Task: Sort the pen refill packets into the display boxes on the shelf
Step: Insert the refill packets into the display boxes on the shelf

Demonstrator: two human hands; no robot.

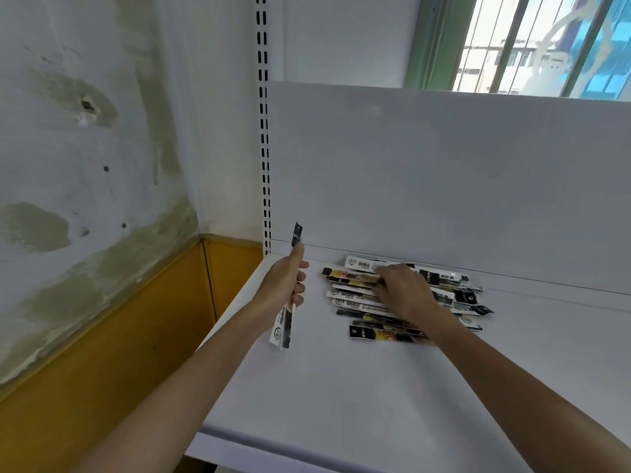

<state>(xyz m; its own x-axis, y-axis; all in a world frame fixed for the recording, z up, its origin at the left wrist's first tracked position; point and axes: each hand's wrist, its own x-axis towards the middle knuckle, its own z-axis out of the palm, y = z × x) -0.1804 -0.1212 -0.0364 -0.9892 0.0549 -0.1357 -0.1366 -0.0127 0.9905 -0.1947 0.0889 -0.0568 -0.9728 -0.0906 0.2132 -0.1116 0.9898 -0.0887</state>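
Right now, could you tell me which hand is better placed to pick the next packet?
Right: the right hand rests on the pile, while the left hand grips packets beside it.

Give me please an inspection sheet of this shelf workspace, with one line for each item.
surface: white shelf, which carries the pile.
job's things: pile of refill packets lies close to the back panel; a few held packets stand roughly upright in the left hand; display boxes not seen.
clutter: nothing seen.
grippers: left hand grips the held packets; right hand rests on the pile, its fingers too blurred to tell whether they pinch a packet.
cables: nothing seen.
surroundings: slotted upright, stained wall, yellow panel, barred window.
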